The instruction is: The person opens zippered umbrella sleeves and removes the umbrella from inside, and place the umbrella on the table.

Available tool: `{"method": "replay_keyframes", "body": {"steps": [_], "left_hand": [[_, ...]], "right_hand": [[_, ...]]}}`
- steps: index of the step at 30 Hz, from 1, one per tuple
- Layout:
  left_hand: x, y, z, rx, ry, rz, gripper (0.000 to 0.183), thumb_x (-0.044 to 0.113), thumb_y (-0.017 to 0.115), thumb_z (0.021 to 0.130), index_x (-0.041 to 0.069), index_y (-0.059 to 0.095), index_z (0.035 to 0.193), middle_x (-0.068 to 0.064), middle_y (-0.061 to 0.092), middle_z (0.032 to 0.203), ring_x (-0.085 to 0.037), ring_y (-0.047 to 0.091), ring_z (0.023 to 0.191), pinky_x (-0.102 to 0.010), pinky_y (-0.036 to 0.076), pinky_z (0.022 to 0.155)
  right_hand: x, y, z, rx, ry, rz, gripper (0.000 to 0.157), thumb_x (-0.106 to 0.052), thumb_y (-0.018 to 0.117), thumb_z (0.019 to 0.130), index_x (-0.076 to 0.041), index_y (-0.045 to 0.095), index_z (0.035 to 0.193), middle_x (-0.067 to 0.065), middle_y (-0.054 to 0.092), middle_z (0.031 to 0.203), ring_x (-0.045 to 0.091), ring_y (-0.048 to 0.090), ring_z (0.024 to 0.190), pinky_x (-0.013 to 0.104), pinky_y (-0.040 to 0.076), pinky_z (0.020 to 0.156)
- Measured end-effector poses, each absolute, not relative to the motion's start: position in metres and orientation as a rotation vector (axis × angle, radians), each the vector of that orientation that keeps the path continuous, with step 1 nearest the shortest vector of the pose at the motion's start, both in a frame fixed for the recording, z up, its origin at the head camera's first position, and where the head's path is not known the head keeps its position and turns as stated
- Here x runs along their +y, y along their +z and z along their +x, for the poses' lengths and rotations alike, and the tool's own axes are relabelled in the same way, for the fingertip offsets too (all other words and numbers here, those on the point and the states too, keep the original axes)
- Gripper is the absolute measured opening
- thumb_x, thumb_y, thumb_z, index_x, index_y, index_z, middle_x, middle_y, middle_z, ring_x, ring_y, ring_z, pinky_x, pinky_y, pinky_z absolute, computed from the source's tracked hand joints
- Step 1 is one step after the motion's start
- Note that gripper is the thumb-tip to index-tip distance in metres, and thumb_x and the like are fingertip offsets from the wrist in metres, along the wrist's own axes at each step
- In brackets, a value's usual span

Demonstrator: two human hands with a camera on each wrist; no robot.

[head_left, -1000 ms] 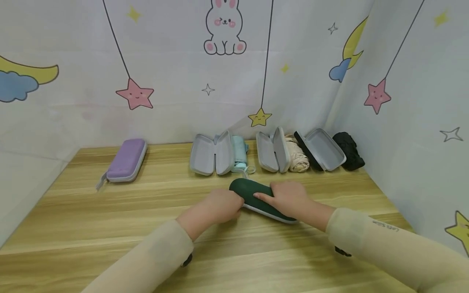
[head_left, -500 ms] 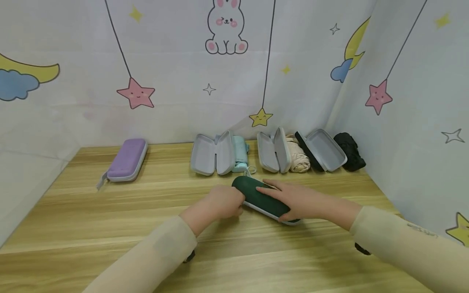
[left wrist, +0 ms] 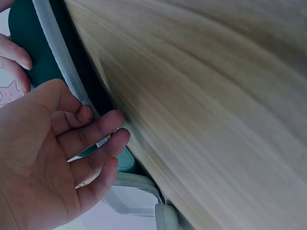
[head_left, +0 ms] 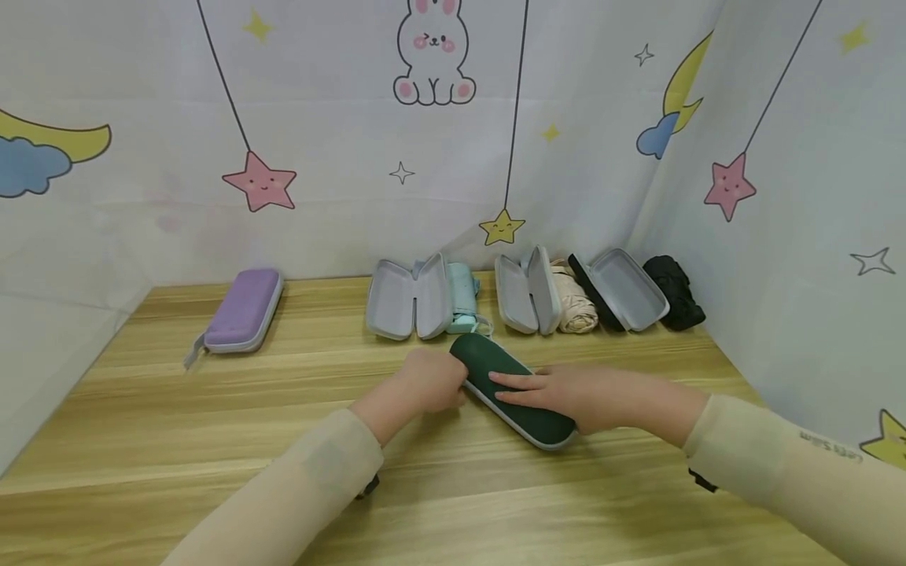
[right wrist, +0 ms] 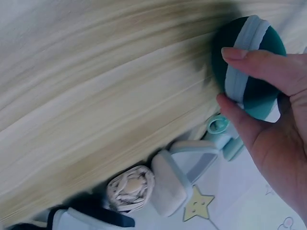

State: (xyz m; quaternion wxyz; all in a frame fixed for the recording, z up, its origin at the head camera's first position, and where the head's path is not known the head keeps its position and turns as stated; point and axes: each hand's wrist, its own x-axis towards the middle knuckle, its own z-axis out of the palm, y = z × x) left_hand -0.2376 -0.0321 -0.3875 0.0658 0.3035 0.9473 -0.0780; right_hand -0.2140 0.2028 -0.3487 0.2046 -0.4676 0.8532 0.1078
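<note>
A dark green zip case [head_left: 506, 387] with a pale grey zipper band lies slanted on the wooden table. My left hand [head_left: 433, 380] is at its far left side; in the left wrist view its thumb and forefinger pinch at the zipper band [left wrist: 60, 50], and the zipper pull is hidden in the fingers. My right hand [head_left: 583, 393] holds the case near its right end, two fingers laid over the top. From the right wrist view, thumb and a finger of that hand span the rounded end of the case [right wrist: 264, 103], across the zipper.
Along the back stand open grey-lined cases [head_left: 392, 303], [head_left: 519, 295] and a black-backed open case [head_left: 626, 287]. Among them lie a teal folded umbrella [head_left: 463, 297], a beige rolled bundle [head_left: 575, 303] and a black bundle [head_left: 674, 292]. A purple zip case [head_left: 244, 308] lies back left.
The green case has turned, its near end swinging toward me. My right hand has shifted its hold from across the top to the right end. The left hand stays at the zipper, slightly farther forward.
</note>
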Motion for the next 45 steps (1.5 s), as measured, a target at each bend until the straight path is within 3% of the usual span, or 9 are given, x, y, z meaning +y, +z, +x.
{"method": "replay_keyframes", "body": {"steps": [2,7,17,23,31,36,45], "left_hand": [[-0.033,-0.387,-0.237,2.861,-0.216,0.913,0.025,0.032,0.067,0.089,0.016,0.061,0.071,0.002,0.062,0.073,-0.014,0.06,0.067,-0.041,0.053,0.06],[-0.037,-0.387,-0.237,2.871,-0.178,0.932,0.021,0.031,0.068,0.089,0.015,0.063,0.076,0.002,0.065,0.077,-0.016,0.063,0.073,-0.042,0.053,0.063],[-0.035,-0.386,-0.231,2.842,-0.136,1.037,0.023,0.027,0.066,0.088,0.018,0.056,0.07,0.003,0.06,0.072,-0.014,0.058,0.068,-0.04,0.051,0.06],[-0.037,-0.387,-0.224,2.8,-0.078,1.027,0.02,0.025,0.065,0.089,0.019,0.057,0.072,0.006,0.057,0.07,-0.013,0.055,0.066,-0.038,0.049,0.061],[-0.048,-0.388,-0.206,2.74,0.067,1.106,0.023,0.021,0.065,0.087,0.02,0.053,0.067,0.008,0.044,0.059,-0.01,0.042,0.055,-0.028,0.034,0.049],[-0.05,-0.385,-0.19,2.708,0.138,1.168,0.03,0.019,0.065,0.085,0.02,0.048,0.061,0.01,0.037,0.056,-0.008,0.035,0.052,-0.025,0.027,0.047],[-0.042,-0.382,-0.163,2.733,0.206,1.182,0.025,0.016,0.067,0.086,0.017,0.053,0.064,0.01,0.04,0.056,-0.007,0.037,0.051,-0.023,0.033,0.047]], "right_hand": [[0.2,-0.348,-0.212,2.384,0.355,-1.343,0.098,0.017,0.067,0.079,-0.025,0.023,0.156,-0.012,0.0,0.162,0.034,0.045,0.129,0.026,0.046,0.059],[0.192,-0.344,-0.212,2.379,0.403,-1.393,0.096,-0.005,0.083,0.076,-0.022,0.031,0.154,-0.008,0.008,0.162,0.028,0.053,0.117,0.033,0.05,0.08],[0.187,-0.347,-0.217,2.485,0.337,-1.423,0.099,-0.034,0.09,0.068,-0.024,0.037,0.151,-0.005,0.02,0.16,0.021,0.061,0.102,0.032,0.051,0.066],[0.177,-0.35,-0.217,2.549,0.325,-1.388,0.101,-0.044,0.09,0.063,-0.025,0.041,0.15,-0.005,0.024,0.159,0.018,0.062,0.1,0.029,0.047,0.058],[0.163,-0.352,-0.214,2.62,0.291,-1.268,0.103,-0.058,0.086,0.062,-0.025,0.042,0.149,-0.004,0.025,0.159,0.015,0.063,0.093,0.026,0.043,0.053],[0.159,-0.356,-0.215,2.677,0.293,-1.254,0.104,-0.064,0.082,0.062,-0.021,0.042,0.149,0.002,0.029,0.157,0.018,0.064,0.095,0.028,0.046,0.056],[0.154,-0.363,-0.215,2.745,0.26,-1.327,0.105,-0.07,0.078,0.062,-0.014,0.046,0.146,0.01,0.035,0.154,0.019,0.066,0.082,0.028,0.047,0.056]]}}
